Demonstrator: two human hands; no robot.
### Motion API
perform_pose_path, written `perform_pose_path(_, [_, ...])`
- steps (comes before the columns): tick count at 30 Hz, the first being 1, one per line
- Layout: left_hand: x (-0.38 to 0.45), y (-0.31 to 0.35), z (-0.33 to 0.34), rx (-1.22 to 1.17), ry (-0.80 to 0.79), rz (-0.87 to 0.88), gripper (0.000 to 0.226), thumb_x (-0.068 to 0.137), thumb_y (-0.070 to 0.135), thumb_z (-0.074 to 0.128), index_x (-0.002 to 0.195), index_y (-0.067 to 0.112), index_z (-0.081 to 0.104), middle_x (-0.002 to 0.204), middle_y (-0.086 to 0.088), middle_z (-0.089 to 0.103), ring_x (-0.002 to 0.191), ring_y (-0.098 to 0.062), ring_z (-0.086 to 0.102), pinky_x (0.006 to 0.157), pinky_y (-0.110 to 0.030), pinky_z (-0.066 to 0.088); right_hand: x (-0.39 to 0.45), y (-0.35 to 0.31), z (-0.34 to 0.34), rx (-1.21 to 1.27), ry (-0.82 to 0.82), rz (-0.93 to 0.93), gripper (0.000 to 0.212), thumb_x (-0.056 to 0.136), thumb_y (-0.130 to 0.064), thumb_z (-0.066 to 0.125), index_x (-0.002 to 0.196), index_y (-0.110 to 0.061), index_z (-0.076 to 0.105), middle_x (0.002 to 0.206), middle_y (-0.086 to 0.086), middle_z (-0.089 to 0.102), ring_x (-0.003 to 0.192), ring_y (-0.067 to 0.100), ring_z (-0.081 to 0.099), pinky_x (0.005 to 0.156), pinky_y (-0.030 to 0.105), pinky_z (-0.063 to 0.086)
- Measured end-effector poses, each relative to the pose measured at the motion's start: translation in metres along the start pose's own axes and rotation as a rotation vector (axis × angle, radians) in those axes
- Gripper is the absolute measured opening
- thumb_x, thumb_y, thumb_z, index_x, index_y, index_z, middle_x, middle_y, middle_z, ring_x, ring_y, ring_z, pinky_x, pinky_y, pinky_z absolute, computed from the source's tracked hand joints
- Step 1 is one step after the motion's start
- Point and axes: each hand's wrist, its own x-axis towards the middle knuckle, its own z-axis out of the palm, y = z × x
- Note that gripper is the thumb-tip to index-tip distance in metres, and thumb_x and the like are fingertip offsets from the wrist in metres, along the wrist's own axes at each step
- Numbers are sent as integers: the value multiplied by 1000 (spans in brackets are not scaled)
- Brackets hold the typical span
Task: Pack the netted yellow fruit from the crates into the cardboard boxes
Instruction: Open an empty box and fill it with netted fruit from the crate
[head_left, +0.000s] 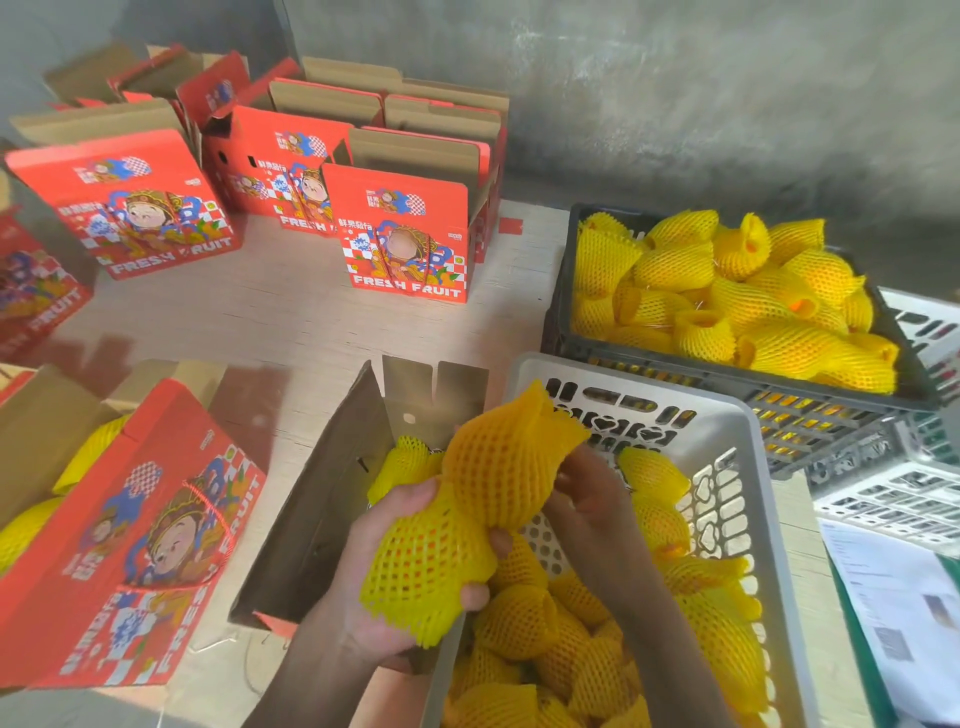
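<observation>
Yellow netted fruit (467, 514) gripped between both hands, above the open box (332, 499).

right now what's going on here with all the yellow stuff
A person is packing netted fruit into boxes. The left hand grips one netted fruit from below while the right hand touches its net, over the white crate and an open box. That box already holds some fruit. The grey crate behind is full, and more red boxes stand waiting.
</observation>
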Motion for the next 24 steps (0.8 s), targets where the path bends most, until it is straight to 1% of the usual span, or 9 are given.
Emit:
perform_pose_path(1, [-1,0,1,-74,-49,-12,68,63,27,95,123,12,68,115,-22,64,92,-38,66,54,-39,56,0,1,-5,54,60,6,27,105,-11,56,126,-25,68,119,-3,73,112,20,70,88,35,60])
perform_pose_path(3, [-5,6,5,-50,-79,-31,55,75,24,88,126,21,67,120,-20,65,98,-41,67,60,-42,57,3,-3,-12,213,136,61,33,109,-14,47,133,-26,66,130,-5,69,123,21,65,88,31,60])
perform_pose_path(7, [4,5,12,20,-34,11,66,86,28,79,146,33,53,143,-18,55,122,-45,56,78,-48,54,4,-10,0,58,34,115,38,100,-45,64,136,-33,59,121,-5,69,112,19,70,80,35,63])
perform_pose_path(12, [0,4,18,187,51,89,69,81,27,78,145,36,54,147,-15,55,124,-43,59,83,-54,54,-2,-1,17,-60,165,177,63,78,-59,81,129,-36,53,109,-13,67,99,15,71,73,46,65])
perform_pose_path(15, [-3,2,24,187,9,140,60,85,33,75,142,25,58,136,-20,62,112,-40,65,79,-49,58,0,-2,20,245,361,289,66,67,-60,86,124,-36,62,110,-3,72,100,24,74,79,49,64])
perform_pose_path(17, [-1,1,26,83,101,266,55,82,36,80,132,15,66,131,-22,64,109,-37,66,77,-44,60,2,-4,20,473,440,367,79,63,-60,89,130,-26,63,116,6,73,107,31,73,89,57,61])
perform_pose_path(20, [2,3,23,-37,189,357,65,67,28,94,125,10,70,131,-21,65,116,-35,67,89,-44,60,1,-9,33,422,543,317,79,56,-73,87,123,-39,64,111,2,74,102,24,74,84,47,64])
perform_pose_path(22, [4,4,19,-125,129,332,79,67,24,95,137,6,62,138,-23,61,125,-37,62,98,-46,56,-2,-12,48,312,580,278,63,53,-83,82,105,-53,62,98,-8,73,88,12,74,72,32,62])
perform_pose_path(24, [3,4,12,-151,64,319,80,73,24,92,142,4,57,143,-23,57,131,-36,58,103,-48,53,-6,-13,62,290,602,256,56,55,-85,79,96,-52,60,89,-8,72,74,5,69,63,21,56])
